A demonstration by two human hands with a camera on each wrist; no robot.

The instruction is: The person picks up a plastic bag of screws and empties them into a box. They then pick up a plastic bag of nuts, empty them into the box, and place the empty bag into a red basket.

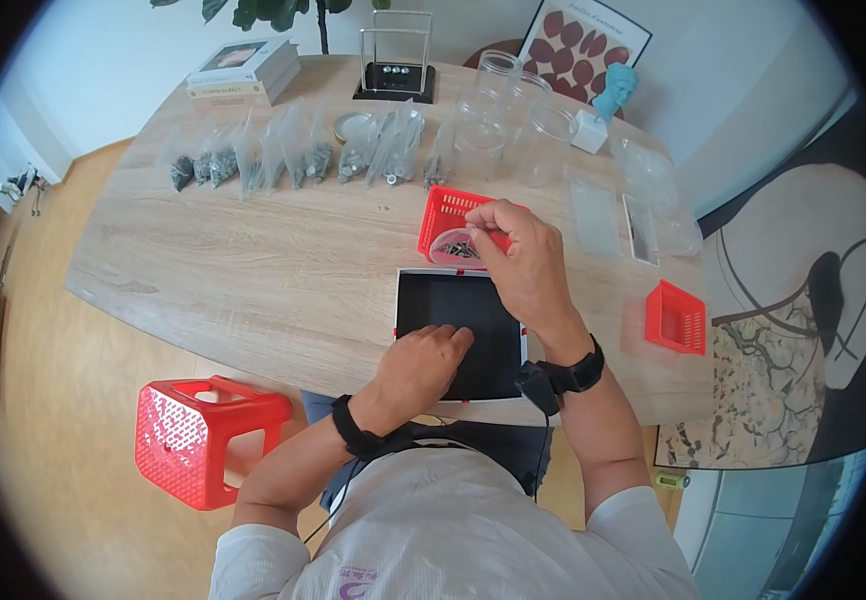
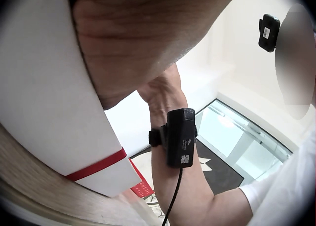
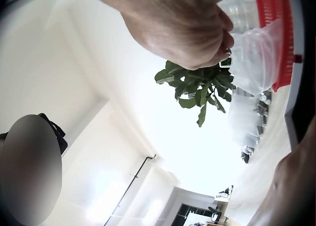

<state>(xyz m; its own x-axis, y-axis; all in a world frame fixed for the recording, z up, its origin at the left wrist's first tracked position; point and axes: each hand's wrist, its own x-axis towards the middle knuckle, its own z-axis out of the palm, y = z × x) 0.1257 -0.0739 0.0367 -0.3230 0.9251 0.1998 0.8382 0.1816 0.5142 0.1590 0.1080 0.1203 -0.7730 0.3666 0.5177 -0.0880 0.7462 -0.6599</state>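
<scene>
My right hand [image 1: 528,265] is over the red basket [image 1: 425,232] with thumb and forefinger brought together. Right at those fingertips a small dark metal piece [image 3: 228,52] shows in the right wrist view; its exact kind I cannot tell. Below them, a clear plastic tub [image 1: 435,250] with small metal screws [image 1: 461,250] sits inside the basket. My left hand [image 1: 418,365] lies over the shallow black-lined box [image 1: 488,350], its fingers loosely bent across the black bottom. The box has a white wall with a red band [image 2: 101,164] in the left wrist view.
Behind the basket stand a row of clear bags [image 1: 293,150] with metal parts and several clear jars [image 1: 480,135]. Flat clear sleeves [image 1: 593,215] and a small red basket [image 1: 675,318] lie to the right. A red stool [image 1: 193,430] stands left of the table.
</scene>
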